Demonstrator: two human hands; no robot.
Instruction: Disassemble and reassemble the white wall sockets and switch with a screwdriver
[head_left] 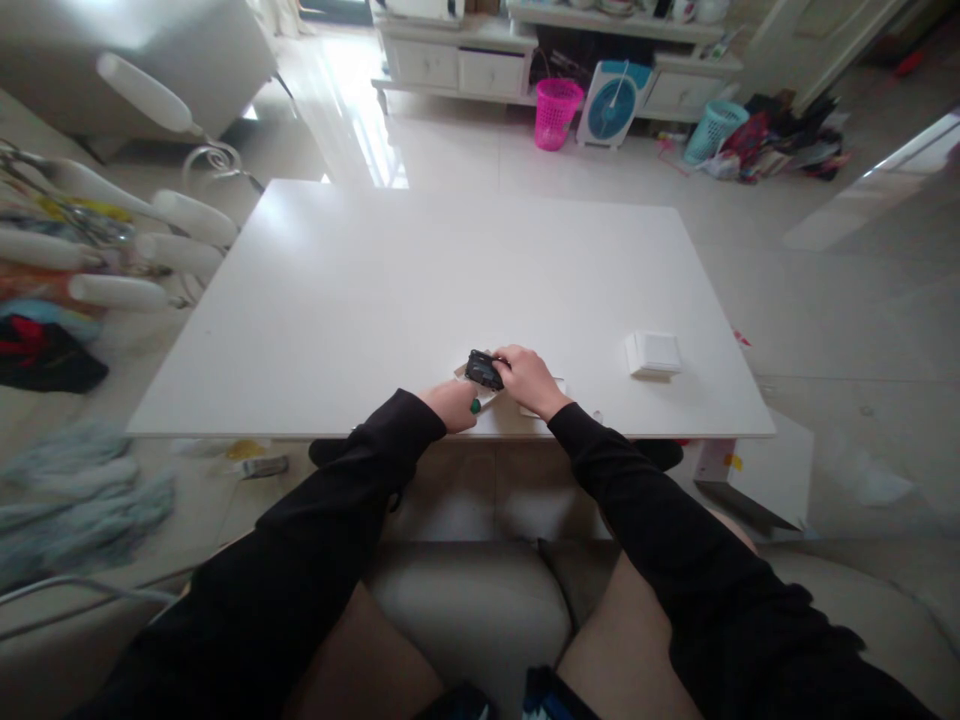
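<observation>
Over the near edge of the white table [420, 270], a small black device [484, 370] is tilted up between my hands. My right hand [527, 378] grips its right side, with thumb and fingers closed on it. My left hand [451, 406] is closed just below and left of the device, around a small green-ended object [475, 406] whose kind I cannot make out. Beneath the device, partly hidden by my hands, lies a shallow pale tray or open box [491, 397]. A flat white piece [531, 411] shows under my right wrist.
A stack of white boxes [653, 354] stands on the table's right side. A tiny clear round item [598, 416] lies near the front edge. White chandelier-like arms [142, 95] flank the table's left. A pink basket [556, 115] and a blue-and-white fan [612, 105] stand beyond on the floor.
</observation>
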